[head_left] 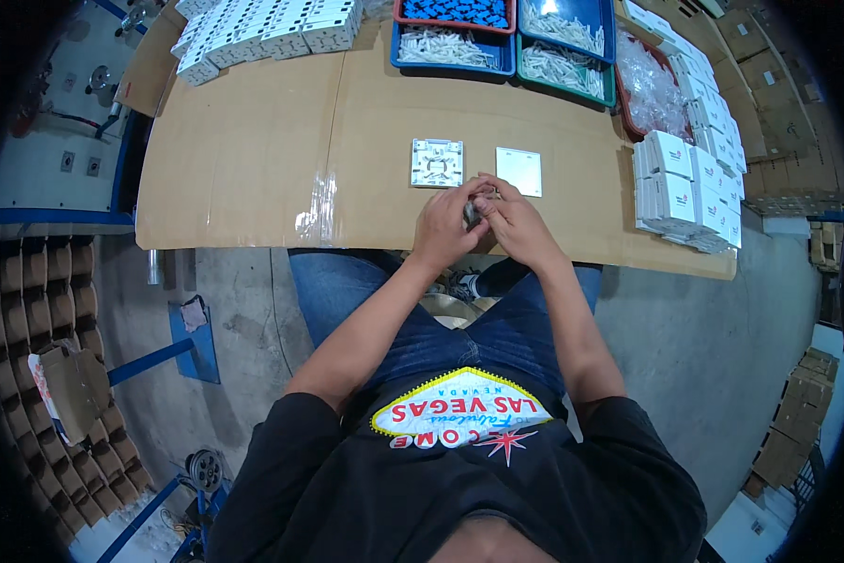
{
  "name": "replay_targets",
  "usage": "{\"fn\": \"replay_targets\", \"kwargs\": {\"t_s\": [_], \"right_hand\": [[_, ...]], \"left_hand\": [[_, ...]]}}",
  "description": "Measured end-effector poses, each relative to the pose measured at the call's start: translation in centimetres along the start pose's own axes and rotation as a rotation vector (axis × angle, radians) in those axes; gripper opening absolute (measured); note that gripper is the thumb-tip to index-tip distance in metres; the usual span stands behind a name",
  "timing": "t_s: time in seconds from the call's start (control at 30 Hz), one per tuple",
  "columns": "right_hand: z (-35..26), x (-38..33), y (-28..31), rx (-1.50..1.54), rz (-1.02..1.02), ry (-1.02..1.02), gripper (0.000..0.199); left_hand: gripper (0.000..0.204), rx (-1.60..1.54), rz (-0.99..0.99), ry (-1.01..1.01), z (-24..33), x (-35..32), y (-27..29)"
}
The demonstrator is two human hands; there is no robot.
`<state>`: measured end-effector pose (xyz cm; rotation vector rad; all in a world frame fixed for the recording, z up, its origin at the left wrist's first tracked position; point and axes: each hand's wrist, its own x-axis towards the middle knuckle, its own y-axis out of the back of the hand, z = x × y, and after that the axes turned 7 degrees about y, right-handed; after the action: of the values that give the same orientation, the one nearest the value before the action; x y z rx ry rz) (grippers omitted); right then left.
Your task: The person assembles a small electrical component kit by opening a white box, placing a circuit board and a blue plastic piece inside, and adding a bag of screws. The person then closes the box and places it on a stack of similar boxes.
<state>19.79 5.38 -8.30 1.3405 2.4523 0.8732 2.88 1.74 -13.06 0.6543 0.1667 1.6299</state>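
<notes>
While the left hand (443,228) and right hand (523,230) meet, their curled fingers (502,186) pinch a small, partly hidden greyish object (471,215).

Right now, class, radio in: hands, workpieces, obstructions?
Left hand, right hand together around small piece. Hands mostly hide it. Square housing, white plate beyond.

Casing (437,163) left of panel (518,172), both on cardboard (243,150)

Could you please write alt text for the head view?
A person holds a mostly hidden item between left hand and right hand at a cardboard-covered table. Beyond lie a square white housing and a white plate; filled bins stand farther back, white boxes at right.
</notes>
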Motion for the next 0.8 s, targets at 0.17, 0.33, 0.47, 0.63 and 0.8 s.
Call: {"fn": "replay_targets", "kwargs": {"t_s": [0.17, 0.33, 0.47, 0.63, 0.8], "right_hand": [[-0.5, 0.1, 0.1, 0.095, 0.04, -0.039, 0.043], [0.0, 0.4, 0.6, -0.024, -0.004, 0.037, 0.036], [-0.4, 2.8, 3.5, -0.025, 0.191, 0.03, 0.024], [2.4, 10.9, 6.3, -0.196, 0.332, 0.076, 0.019], [5.5, 20.2, 7.4, -0.404, 0.398, 0.05, 0.018]], "left_hand": [[0.071, -0.013, 0.002, 0.006, 0.2, 0.1, 0.1], [0.058, -0.024, 0.034, 0.014, 0.4, 0.2, 0.2], [0.056, -0.02, 0.018, 0.064, 0.7, 0.0, 0.5], [0.056, -0.043, -0.003, 0.062, 0.7, 0.2, 0.5], [0.054, -0.027, -0.013, 0.054, 1.3, 0.4, 0.7]]}}
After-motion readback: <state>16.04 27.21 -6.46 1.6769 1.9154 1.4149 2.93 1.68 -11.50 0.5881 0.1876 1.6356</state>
